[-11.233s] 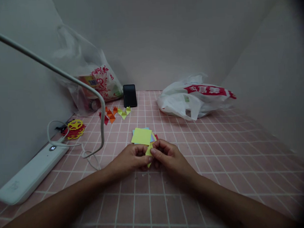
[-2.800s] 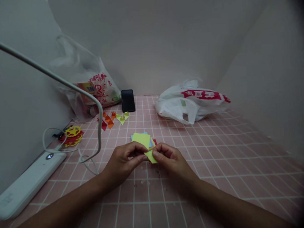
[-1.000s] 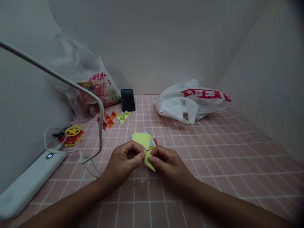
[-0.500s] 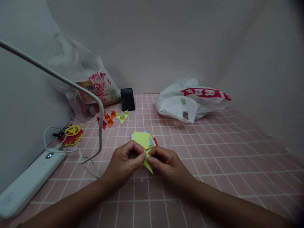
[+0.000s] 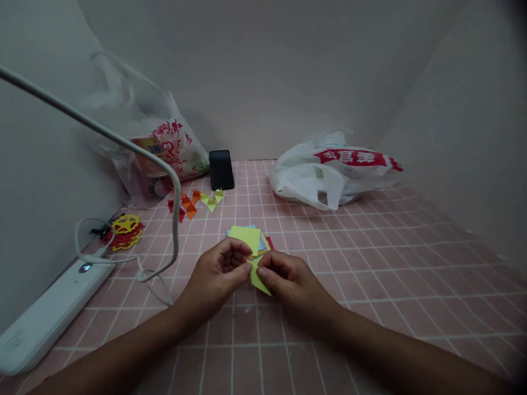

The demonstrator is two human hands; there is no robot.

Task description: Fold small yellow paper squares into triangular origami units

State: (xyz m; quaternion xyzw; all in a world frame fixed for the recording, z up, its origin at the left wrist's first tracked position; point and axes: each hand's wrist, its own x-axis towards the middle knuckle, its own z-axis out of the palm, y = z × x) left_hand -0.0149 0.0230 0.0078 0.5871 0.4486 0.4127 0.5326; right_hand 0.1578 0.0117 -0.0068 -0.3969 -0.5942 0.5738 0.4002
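A small folded piece of yellow-green paper (image 5: 259, 282) is between my hands, just above the tiled-pattern surface, one pointed end toward me. My right hand (image 5: 289, 275) pinches it from the right between thumb and fingers. My left hand (image 5: 223, 270) is curled at its left edge, thumb tip against the paper; the other fingertips are partly hidden. Just beyond my fingers lies a stack of coloured paper squares (image 5: 244, 237), a yellow-green one on top, with blue and red edges showing. Farther back left are several small folded paper shapes in red, orange (image 5: 189, 207) and yellow (image 5: 210, 201).
A black phone (image 5: 221, 169) lies near the back wall. Plastic bags stand at the back left (image 5: 175, 149) and back right (image 5: 304, 179). At left are a white power bank (image 5: 55, 317), a cable (image 5: 177, 223) arching across, and yellow and red cut-out pieces (image 5: 125, 224).
The folded paper has turned slightly, its lower point shifting right and up. My left index finger has lifted a little away from my thumb. The view has tilted slightly.
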